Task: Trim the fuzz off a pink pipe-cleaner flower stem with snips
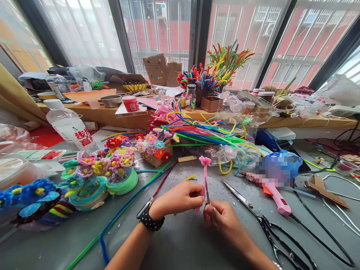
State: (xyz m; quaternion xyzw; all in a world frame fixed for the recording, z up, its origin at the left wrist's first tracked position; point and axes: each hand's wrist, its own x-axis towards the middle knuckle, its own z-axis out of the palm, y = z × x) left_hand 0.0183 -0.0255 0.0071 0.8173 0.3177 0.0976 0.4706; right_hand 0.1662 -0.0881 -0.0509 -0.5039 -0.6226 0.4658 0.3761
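My left hand (182,198) is closed on a pink pipe-cleaner flower (205,161), pinching its fuzzy stem. The ruffled flower head points up above the fingers, and a bit of pink shows below them. In my right hand (222,216) is a slim pointed metal tool (207,192), held upright beside the stem. Its tip is close to or touching the stem; the fingers hide its handle, so I cannot tell its kind. To the right, large scissors (251,207) with black handles lie partly open on the grey table (174,243).
Pipe-cleaner flower pots (122,180) and a plastic bottle (70,125) stand at left. A pile of loose pipe cleaners (197,131) lies ahead. Right are a pink glue gun (277,198) with its cord and a blue bag (292,163). Long blue and green pipe cleaners (123,213) cross the left side.
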